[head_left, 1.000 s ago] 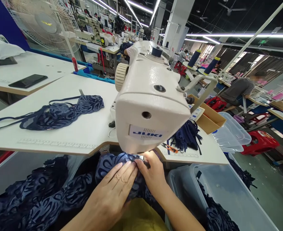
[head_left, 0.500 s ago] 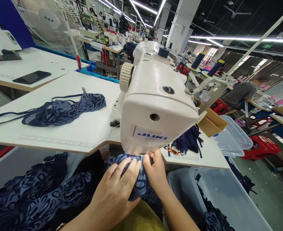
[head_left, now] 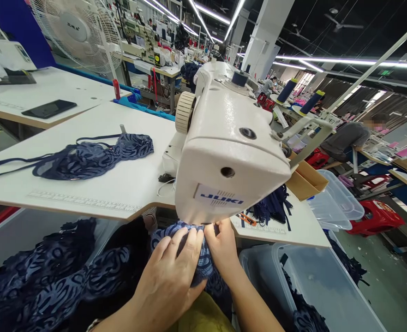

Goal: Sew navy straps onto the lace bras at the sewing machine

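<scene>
Below the head of a white sewing machine [head_left: 231,157], a navy patterned bra [head_left: 205,263] lies at the table's front edge, partly hidden by my hands. My left hand [head_left: 176,263] presses on it from the left, fingers bent over the cloth and thumb underneath. Close beside it, my right hand [head_left: 222,249] pinches the bra's edge between thumb and fingers. The needle and presser foot are out of sight behind the machine head. On the table to the left rests another navy bra [head_left: 96,157] with its straps trailing.
Orange-handled snips [head_left: 248,219] and a bundle of navy straps [head_left: 271,205] lie right of the machine. Clear bins [head_left: 328,276] with navy garments stand below on both sides. A black phone [head_left: 49,109] sits on the left table; a cardboard box [head_left: 305,180] is at right.
The bra's fabric has turned and bunched under my hands. My left hand's fingers have bent more, and my right hand has shifted slightly right. The view has swung a little left.
</scene>
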Available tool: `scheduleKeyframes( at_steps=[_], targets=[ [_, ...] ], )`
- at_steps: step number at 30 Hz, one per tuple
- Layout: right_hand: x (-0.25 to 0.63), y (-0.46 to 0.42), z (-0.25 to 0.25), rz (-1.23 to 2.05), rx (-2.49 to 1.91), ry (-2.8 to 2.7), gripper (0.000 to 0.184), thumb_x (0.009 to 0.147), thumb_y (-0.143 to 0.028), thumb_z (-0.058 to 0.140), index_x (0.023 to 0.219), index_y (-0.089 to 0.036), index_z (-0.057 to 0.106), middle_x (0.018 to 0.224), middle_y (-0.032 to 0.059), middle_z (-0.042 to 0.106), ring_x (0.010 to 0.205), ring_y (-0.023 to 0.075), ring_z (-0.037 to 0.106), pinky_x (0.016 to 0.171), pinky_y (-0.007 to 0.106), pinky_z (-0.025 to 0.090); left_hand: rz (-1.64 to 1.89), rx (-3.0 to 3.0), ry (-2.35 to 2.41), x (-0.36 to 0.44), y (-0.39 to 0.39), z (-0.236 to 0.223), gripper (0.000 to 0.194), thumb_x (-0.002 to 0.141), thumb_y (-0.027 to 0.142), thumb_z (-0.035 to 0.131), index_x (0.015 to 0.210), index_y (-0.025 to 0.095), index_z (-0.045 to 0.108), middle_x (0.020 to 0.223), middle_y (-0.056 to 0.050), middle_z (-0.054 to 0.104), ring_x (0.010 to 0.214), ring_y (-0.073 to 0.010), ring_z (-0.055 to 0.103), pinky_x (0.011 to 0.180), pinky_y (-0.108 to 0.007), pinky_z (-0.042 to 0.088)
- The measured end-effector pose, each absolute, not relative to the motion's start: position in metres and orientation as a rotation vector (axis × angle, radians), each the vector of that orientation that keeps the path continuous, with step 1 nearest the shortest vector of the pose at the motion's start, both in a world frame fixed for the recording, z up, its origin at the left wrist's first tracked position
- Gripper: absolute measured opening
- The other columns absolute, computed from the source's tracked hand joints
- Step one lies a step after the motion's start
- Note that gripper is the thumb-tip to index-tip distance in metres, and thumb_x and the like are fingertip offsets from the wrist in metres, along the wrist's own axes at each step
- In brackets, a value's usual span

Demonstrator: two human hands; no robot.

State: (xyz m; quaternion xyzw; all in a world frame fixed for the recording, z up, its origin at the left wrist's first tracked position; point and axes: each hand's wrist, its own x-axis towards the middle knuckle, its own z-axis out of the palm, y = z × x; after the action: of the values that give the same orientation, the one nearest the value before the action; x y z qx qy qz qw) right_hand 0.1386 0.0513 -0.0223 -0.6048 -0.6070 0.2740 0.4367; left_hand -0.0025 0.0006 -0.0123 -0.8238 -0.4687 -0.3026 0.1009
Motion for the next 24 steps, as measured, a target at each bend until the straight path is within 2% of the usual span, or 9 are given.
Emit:
scheduleKeyframes(
  at_steps=[7, 15, 24],
  targets=[
    [0.146, 0.049, -0.025, 0.715, -1.463, -1.543, 0.005, 0.087, -0.027, 0.05, 0.084, -0.023, 0.049, 0.072, -0.0035, 0.059, 0.068, 0.0156, 0.056, 0.066, 0.027, 0.041, -0.91, -2.438, -1.361, -0.003, 0.001, -0.011, 0.049, 0.091, 0.042, 0.045, 0.123, 0.009, 0.06, 0.122, -0.009, 0.066, 0.111, -0.0291, 0.055, 0.092, -0.042, 0.036],
    [0.196, 0.045, -0.022, 0.745, -1.42, -1.816, 0.011, 0.091, -0.031, 0.055, 0.091, -0.022, 0.061, 0.091, 0.0019, 0.066, 0.089, 0.0185, 0.06, 0.081, 0.029, 0.043, -0.878, -2.428, -1.369, -0.005, 0.003, -0.011, 0.051, 0.089, 0.042, 0.047, 0.121, 0.005, 0.062, 0.119, -0.013, 0.067, 0.108, -0.032, 0.055, 0.091, -0.044, 0.037],
    [0.258, 0.031, -0.023, 0.612, -1.622, -1.859, 0.022, 0.089, -0.038, 0.057, 0.074, -0.022, 0.054, 0.073, 0.0, 0.055, 0.071, 0.0181, 0.053, 0.066, 0.029, 0.041, -0.783, -2.422, -1.371, -0.006, 0.002, -0.012, 0.051, 0.085, 0.04, 0.053, 0.122, 0.006, 0.062, 0.12, -0.013, 0.066, 0.108, -0.0323, 0.054, 0.092, -0.045, 0.036]
  ],
)
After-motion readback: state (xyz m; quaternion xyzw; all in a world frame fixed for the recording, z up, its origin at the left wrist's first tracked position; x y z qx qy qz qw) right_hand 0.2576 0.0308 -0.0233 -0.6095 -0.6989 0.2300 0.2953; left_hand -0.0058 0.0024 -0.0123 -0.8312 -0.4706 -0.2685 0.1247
